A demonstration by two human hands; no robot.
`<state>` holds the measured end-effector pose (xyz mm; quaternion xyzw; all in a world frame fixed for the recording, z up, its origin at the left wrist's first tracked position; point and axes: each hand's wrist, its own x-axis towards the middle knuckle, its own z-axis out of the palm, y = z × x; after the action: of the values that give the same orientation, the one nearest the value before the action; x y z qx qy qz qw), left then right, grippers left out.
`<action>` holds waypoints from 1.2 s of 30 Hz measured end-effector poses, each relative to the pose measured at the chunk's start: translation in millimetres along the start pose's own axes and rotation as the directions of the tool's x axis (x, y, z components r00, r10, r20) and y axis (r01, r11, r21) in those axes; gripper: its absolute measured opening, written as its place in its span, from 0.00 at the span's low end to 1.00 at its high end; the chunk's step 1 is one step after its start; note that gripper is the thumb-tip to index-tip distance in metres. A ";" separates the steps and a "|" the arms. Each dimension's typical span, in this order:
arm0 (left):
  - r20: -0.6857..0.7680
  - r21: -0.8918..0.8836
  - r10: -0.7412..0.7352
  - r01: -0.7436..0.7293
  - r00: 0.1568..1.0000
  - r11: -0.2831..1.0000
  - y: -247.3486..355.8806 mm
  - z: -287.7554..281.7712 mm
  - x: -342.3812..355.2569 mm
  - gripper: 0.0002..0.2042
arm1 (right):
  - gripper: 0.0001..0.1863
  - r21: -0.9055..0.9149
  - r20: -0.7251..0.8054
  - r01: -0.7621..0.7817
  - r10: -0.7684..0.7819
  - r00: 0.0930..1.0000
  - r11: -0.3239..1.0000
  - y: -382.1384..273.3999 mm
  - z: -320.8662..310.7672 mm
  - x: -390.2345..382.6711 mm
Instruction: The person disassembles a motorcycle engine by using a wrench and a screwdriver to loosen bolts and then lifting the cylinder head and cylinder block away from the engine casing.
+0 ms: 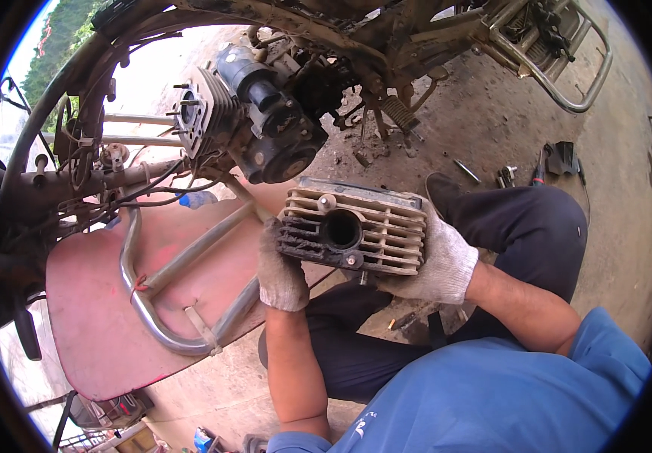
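Note:
Between my two gloved hands is a finned metal cylinder head (394, 241), held up over my lap. A round dark port opens in the side that faces me, with a stud on either side of it. Black grime coats the fins at its left end. My left hand (282, 272), in a dirty knitted glove, grips that left end. My right hand (446, 257), in a paler glove, wraps round the right end; its fingertips are hidden behind the part. Beyond them, the motorcycle engine (265, 121) sits in the frame with its cylinder (209, 113) exposed and studs sticking out.
A pink panel (92, 317) lies at the left under a bent chrome crash bar (133, 264). Frame tubes (386, 45) and cables cross overhead. On the dirty concrete at the right lie a metal rod (467, 171), red-handled pliers (541, 166) and a black piece (563, 157).

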<state>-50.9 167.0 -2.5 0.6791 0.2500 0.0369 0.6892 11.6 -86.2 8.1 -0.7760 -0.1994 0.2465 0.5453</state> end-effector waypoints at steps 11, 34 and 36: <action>-0.045 -0.204 -0.071 0.060 0.996 0.977 3.5 3.1 -0.1 0.24 | 0.58 -0.093 -0.008 0.144 -0.146 0.989 0.985 19.1 14.1 2.9; -0.003 -0.130 -0.002 0.001 1.000 0.992 8.1 4.6 -2.1 0.24 | 0.57 -0.146 -0.036 0.163 -0.170 0.985 0.976 24.2 14.1 2.0; -0.019 -0.105 -0.003 0.001 1.000 0.994 8.7 4.7 -3.3 0.24 | 0.57 -0.164 -0.039 0.180 -0.189 0.981 0.970 22.7 13.0 1.4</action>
<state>-49.5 162.0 6.5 0.6413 0.2549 0.0560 0.7216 5.9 -83.0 -17.3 -0.8016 -0.2749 0.1569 0.5072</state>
